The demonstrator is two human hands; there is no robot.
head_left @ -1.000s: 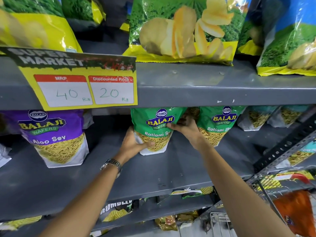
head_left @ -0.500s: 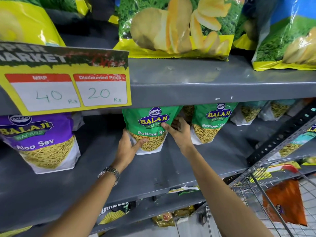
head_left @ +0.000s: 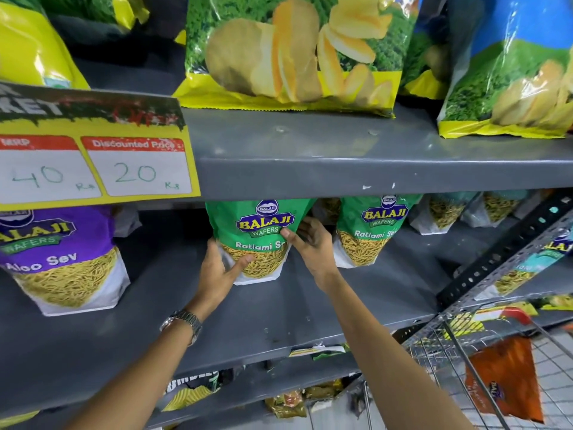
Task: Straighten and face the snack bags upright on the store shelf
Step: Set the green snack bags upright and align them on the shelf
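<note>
Green Ratlami sev bag (head_left: 259, 240) stands mid-shelf (head_left: 310, 305), now squarer than a second ago. Left hand (head_left: 217, 271) cups its 8 o'clock corner, right hand (head_left: 313, 243) pinches its 3 o'clock edge (both closed on it). Nearly faced.

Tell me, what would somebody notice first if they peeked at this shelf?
Probably the two hands: the left hand and right hand hold a green Ratlami Sev bag standing upright on the grey middle shelf. Next comes the yellow price sign at upper left, reading 40 and 20. Above it all sits a big potato chip bag on the top shelf.
</note>
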